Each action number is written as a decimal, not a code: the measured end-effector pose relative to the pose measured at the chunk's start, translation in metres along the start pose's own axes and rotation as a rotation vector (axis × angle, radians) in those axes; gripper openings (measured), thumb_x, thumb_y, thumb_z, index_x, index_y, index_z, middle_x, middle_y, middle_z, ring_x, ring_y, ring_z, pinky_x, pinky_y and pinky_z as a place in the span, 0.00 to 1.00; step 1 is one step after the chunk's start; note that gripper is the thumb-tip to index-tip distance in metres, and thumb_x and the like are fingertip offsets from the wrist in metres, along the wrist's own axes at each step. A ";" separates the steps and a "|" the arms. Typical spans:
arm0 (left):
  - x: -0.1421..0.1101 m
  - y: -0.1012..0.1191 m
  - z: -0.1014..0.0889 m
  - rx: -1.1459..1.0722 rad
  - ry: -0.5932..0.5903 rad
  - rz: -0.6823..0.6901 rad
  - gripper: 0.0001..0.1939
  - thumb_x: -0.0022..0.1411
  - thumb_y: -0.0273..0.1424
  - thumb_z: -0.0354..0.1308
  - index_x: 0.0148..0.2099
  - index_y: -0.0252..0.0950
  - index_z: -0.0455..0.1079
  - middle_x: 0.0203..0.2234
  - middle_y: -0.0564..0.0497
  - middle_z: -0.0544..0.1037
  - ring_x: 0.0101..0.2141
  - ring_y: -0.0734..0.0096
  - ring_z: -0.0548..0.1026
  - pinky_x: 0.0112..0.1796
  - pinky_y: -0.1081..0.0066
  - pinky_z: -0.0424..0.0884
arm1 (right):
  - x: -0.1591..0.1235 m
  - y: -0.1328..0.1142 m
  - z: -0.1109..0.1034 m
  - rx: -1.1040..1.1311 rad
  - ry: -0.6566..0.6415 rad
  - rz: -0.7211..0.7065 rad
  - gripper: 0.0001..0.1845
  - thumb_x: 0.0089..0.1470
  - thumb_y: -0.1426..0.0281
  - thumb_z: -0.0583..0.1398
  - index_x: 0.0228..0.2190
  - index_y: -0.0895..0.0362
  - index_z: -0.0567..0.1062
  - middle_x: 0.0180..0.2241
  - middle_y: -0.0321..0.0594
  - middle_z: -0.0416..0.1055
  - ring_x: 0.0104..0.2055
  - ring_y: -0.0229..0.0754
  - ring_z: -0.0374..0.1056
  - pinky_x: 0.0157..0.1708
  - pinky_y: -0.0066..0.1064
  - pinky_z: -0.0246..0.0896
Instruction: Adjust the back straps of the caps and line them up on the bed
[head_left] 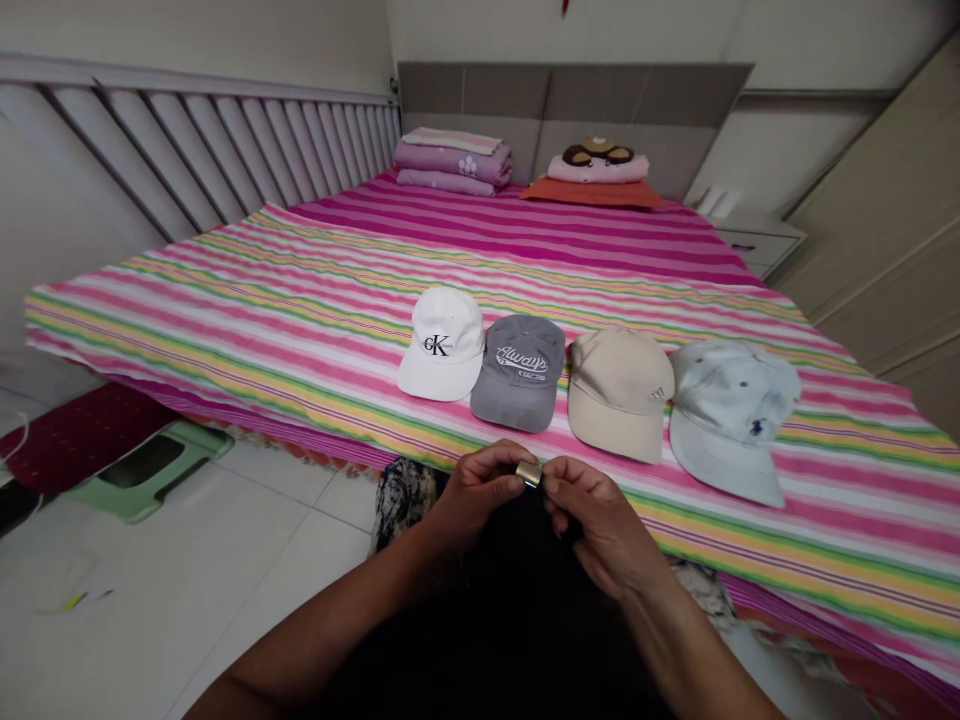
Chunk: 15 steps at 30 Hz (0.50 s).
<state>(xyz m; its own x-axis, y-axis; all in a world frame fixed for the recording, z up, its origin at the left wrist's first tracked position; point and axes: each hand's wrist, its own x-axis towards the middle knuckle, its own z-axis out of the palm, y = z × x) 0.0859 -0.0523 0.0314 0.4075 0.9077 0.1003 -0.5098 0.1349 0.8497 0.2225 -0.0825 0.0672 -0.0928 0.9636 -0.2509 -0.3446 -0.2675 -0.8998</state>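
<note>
Between my two hands is a small gold-coloured metal piece [529, 473], with something dark right under it. Thumb and fingers of my left hand [487, 483] pinch its left end. At its right end, my right hand [589, 505] closes in a pinch as well. Whether the black area below is only clothing or also a black item, I cannot tell. Beyond my hands, a white cap [444, 340], a grey cap [519, 372], a beige cap [621, 392] and a pale blue cap [731, 415] lie in a row on the bed, brims toward me.
A striped sheet [262, 310] covers the bed's near part. Folded purple bedding [450, 162] and a pink and orange stack [592, 180] sit by the headboard [510, 100]. A white railing [225, 140] runs along the left. A green stool [150, 480] stands on the floor.
</note>
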 end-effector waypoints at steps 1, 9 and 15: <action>0.000 0.000 0.000 0.004 -0.011 0.008 0.11 0.46 0.31 0.62 0.35 0.36 0.72 0.30 0.52 0.71 0.30 0.75 0.68 0.35 0.72 0.62 | 0.000 0.000 0.000 0.003 0.004 0.001 0.09 0.38 0.68 0.64 0.20 0.60 0.70 0.16 0.31 0.61 0.17 0.28 0.50 0.16 0.21 0.43; -0.001 0.001 -0.003 0.002 0.019 -0.056 0.11 0.47 0.31 0.62 0.36 0.35 0.71 0.28 0.52 0.71 0.29 0.75 0.68 0.34 0.74 0.62 | 0.001 -0.001 0.001 0.025 0.008 0.024 0.08 0.37 0.68 0.64 0.19 0.59 0.71 0.15 0.31 0.62 0.15 0.28 0.50 0.15 0.22 0.42; -0.001 0.003 -0.002 -0.017 0.002 -0.112 0.12 0.46 0.31 0.63 0.36 0.34 0.70 0.26 0.52 0.71 0.27 0.76 0.68 0.32 0.75 0.62 | 0.001 -0.002 0.001 0.036 0.006 0.036 0.08 0.37 0.68 0.64 0.19 0.59 0.71 0.14 0.31 0.61 0.15 0.28 0.50 0.14 0.21 0.42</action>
<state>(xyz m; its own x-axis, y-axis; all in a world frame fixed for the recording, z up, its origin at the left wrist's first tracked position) 0.0824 -0.0516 0.0324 0.4612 0.8873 0.0040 -0.4742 0.2426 0.8464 0.2225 -0.0815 0.0686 -0.0998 0.9533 -0.2849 -0.3747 -0.3013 -0.8768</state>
